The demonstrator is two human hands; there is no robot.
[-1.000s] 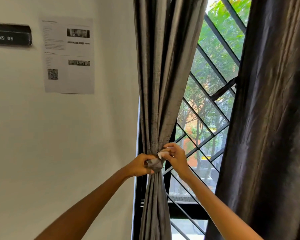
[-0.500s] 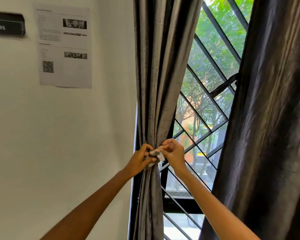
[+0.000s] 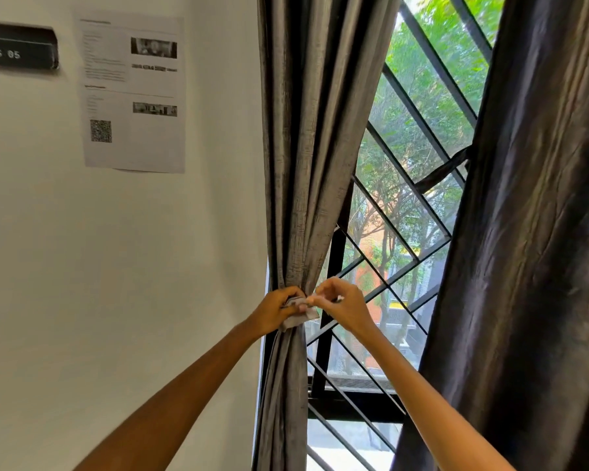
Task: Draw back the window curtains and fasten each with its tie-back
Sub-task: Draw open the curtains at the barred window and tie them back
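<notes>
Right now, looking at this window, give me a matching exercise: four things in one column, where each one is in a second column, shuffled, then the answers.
Things:
1. left curtain
2. right curtain
3. printed sheet
4. tie-back

Places:
A. stuck on the white wall
B. pinched between both hands
C. hanging loose along the right edge
D. gathered into a bunch beside the wall

Pairs: 1-D, 2-C, 3-A, 4-B

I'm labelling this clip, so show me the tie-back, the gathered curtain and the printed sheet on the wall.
tie-back (image 3: 300, 320), head view, pale end below the fingers
gathered curtain (image 3: 306, 164), head view, folds above the hands
printed sheet (image 3: 133, 96), head view, middle of the page
</notes>
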